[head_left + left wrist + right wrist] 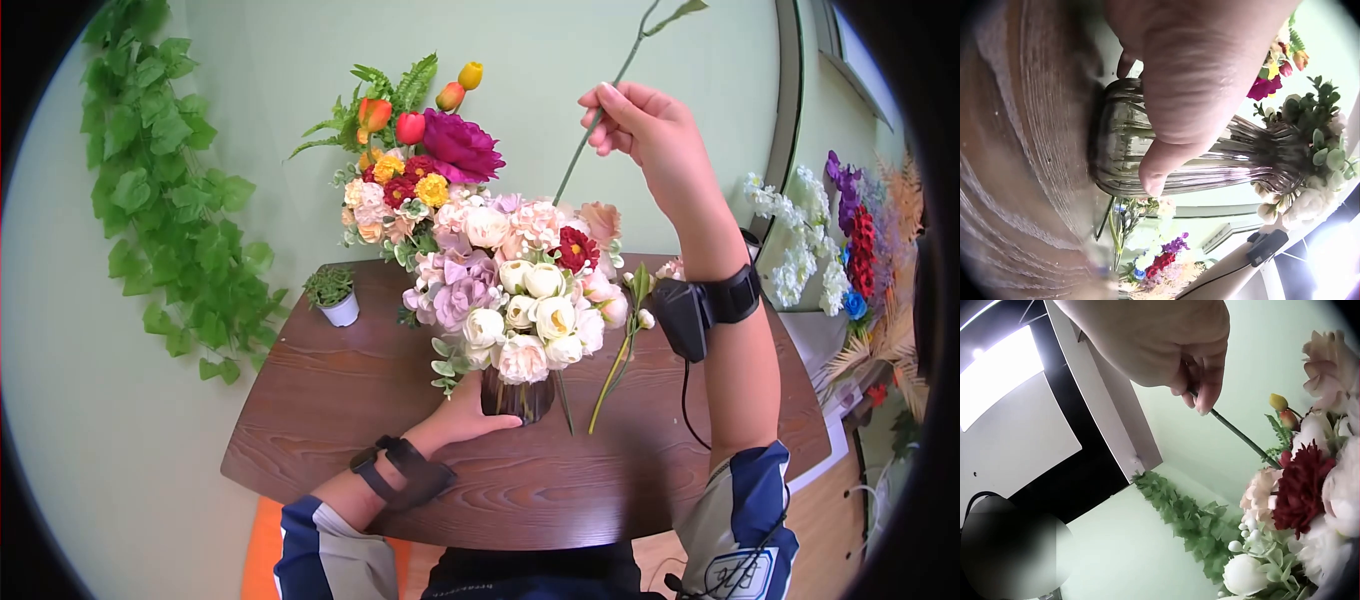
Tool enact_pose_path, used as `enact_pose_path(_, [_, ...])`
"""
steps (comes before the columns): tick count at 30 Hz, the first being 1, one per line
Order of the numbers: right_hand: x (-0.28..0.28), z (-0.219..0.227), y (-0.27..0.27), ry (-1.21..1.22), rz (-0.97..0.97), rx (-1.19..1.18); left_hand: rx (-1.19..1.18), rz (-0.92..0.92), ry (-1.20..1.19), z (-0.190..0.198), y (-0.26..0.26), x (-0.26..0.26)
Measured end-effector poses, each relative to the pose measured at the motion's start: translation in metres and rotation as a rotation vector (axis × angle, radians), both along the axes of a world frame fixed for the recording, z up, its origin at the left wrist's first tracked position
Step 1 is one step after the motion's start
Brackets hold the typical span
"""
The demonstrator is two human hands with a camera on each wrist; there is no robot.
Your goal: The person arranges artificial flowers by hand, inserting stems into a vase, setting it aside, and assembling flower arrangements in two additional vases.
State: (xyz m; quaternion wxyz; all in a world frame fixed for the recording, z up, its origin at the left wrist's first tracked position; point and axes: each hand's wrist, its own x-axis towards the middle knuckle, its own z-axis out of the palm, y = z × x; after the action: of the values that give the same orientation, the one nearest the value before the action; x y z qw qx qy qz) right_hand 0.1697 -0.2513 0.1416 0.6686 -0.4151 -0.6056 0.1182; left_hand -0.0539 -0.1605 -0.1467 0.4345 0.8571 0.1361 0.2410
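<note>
My left hand (465, 412) holds the low part of a ribbed glass vase (1210, 175), its thumb laid across the glass in the left wrist view. The vase stands on the brown wooden table (330, 400). Out of it rises a full bouquet of white, blush and lilac flowers (545, 310) with one dark red bloom (1300, 487). Above the bouquet, my raised right hand (650, 125) pinches a long green flower stem (572, 172) between thumb and fingers. The stem slants down, its lower end hidden among the blooms; its top runs out of the head view past a leaf (680, 15).
Behind the bouquet is another arrangement with tulips (375, 115) and a large magenta bloom (460, 147). A small potted plant (338, 300) stands at the table's left. Loose budded stems (612, 370) lie right of the vase. Ivy (150, 190) hangs on the left wall.
</note>
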Motion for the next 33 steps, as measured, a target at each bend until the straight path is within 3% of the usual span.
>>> enact_pose_path(5, [-0.003,0.009,0.011,-0.058,-0.052,0.032,0.029,-0.029,-0.009,0.003,-0.002,-0.001])
enact_pose_path(10, [-0.019,0.009,0.011,-0.194,-0.039,-0.234,-0.005,-0.008,0.009,-0.001,-0.002,0.000])
enact_pose_path(16, [-0.031,-0.011,0.010,-0.408,-0.040,-0.295,-0.028,-0.022,-0.019,0.000,-0.004,0.001])
enact_pose_path(18, [-0.040,-0.011,-0.001,-0.488,-0.125,-0.523,-0.027,-0.017,-0.032,-0.001,-0.003,0.001])
enact_pose_path(23, [-0.030,-0.024,0.004,-0.508,-0.065,-0.452,0.085,-0.011,0.011,-0.002,-0.002,0.000])
enact_pose_path(26, [-0.031,-0.020,-0.001,-0.491,-0.089,-0.525,-0.015,-0.008,0.011,-0.002,-0.003,0.000])
enact_pose_path(29, [-0.028,-0.016,0.001,-0.353,-0.040,-0.542,0.019,-0.009,-0.022,-0.005,-0.001,0.002])
enact_pose_path(31, [-0.023,-0.018,0.010,-0.290,0.038,-0.139,0.007,-0.011,-0.018,-0.005,-0.002,0.002])
enact_pose_path(33, [-0.027,-0.012,0.004,-0.226,0.033,-0.108,-0.003,-0.011,-0.015,-0.003,-0.003,0.001])
